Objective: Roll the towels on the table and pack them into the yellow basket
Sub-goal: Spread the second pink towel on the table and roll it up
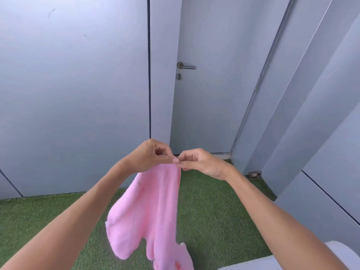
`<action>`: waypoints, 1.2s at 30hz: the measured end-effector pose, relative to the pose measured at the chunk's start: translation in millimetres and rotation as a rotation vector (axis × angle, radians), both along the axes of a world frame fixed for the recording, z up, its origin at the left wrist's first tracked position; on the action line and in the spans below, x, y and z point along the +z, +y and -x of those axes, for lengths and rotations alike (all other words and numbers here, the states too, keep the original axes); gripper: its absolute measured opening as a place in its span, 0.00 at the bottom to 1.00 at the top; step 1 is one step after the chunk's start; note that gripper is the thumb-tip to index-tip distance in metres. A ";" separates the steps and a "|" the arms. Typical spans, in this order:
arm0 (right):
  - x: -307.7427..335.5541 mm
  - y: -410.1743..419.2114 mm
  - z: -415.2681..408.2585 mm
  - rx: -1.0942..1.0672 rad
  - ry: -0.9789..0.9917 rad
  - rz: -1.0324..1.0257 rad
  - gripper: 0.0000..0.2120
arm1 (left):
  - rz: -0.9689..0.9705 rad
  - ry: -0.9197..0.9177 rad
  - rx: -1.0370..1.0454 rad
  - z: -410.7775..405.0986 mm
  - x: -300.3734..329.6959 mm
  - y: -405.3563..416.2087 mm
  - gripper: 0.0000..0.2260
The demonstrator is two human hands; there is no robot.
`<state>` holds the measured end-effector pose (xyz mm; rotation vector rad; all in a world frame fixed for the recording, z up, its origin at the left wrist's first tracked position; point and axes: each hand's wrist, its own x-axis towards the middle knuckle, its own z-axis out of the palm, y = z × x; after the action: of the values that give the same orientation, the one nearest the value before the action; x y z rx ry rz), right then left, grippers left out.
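Left hand (pixel 151 155) and right hand (pixel 196 162) meet fingertip to fingertip, both pinching the top edge of the pink towel (pixel 153 209), which hangs free between the forearms. Risk: the grips sit close together, so the towel could bunch or slip out. Green turf floor (pixel 214 211) below, grey wall panels (pixel 74 94), closed door (pixel 210 75) far. White table corner (pixel 339 254) near right. Basket not in view.

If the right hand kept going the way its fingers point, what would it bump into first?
Probably the left hand. The right hand points left, its fingertips almost meeting the left hand's where both pinch the pink towel at its top edge. Depth is hard to judge.
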<state>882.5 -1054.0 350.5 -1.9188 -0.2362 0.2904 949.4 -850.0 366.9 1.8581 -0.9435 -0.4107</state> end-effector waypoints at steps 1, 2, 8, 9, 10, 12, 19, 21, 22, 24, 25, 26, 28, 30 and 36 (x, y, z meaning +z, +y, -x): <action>0.3 -3.0 0.1 -0.007 -0.015 -0.018 0.09 | 0.002 0.016 0.013 -0.8 -3.4 4.6 0.11; 0.6 -7.4 0.5 -0.026 -0.034 -0.038 0.10 | 0.003 0.029 0.025 -1.7 -6.7 10.5 0.10; -4.2 -54.7 -7.4 -0.378 -0.183 -0.001 0.08 | -0.109 0.012 0.153 -17.1 -26.4 60.5 0.22; -6.8 -60.1 -8.8 -0.442 -0.194 0.032 0.07 | -0.123 -0.004 0.182 -19.1 -27.6 66.3 0.23; -11.6 -63.2 -11.7 -0.499 -0.197 0.053 0.07 | -0.131 -0.010 0.201 -19.4 -27.6 69.3 0.23; -20.2 -56.2 -15.9 -0.585 -0.197 0.084 0.06 | -0.100 0.004 0.214 -15.7 -23.9 65.2 0.21; -28.9 25.0 8.7 -0.321 -0.149 0.163 0.09 | 0.155 0.171 0.430 -17.3 -13.0 22.4 0.11; -31.8 45.8 16.4 -0.243 -0.122 0.128 0.14 | 0.155 0.214 0.477 -16.8 -18.7 13.9 0.12; -34.9 53.3 18.3 -0.246 -0.119 0.093 0.16 | 0.181 0.252 0.504 -15.4 -19.5 10.4 0.12; -40.7 66.4 20.8 -0.313 -0.137 0.015 0.20 | 0.264 0.325 0.545 -12.1 -15.7 3.8 0.12; -43.1 71.8 21.4 -0.366 -0.155 -0.014 0.20 | 0.309 0.356 0.560 -10.6 -12.2 1.0 0.11; -46.1 76.1 20.8 -0.423 -0.181 -0.041 0.20 | 0.352 0.386 0.571 -9.1 -8.2 -1.1 0.11; -52.5 81.8 17.9 -0.504 -0.263 -0.089 0.14 | 0.424 0.436 0.589 -7.3 -3.7 -1.7 0.11; -57.9 79.5 14.6 -0.546 -0.316 -0.115 0.08 | 0.474 0.463 0.613 -6.7 -2.7 2.7 0.10; -42.9 46.2 10.7 -0.493 -0.383 0.025 0.06 | 0.233 0.369 0.619 -7.6 -10.6 34.9 0.08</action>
<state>871.8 -1007.7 307.6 -1.9762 -0.0039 -0.4068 957.0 -815.0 356.3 1.6768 -0.1381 -0.2335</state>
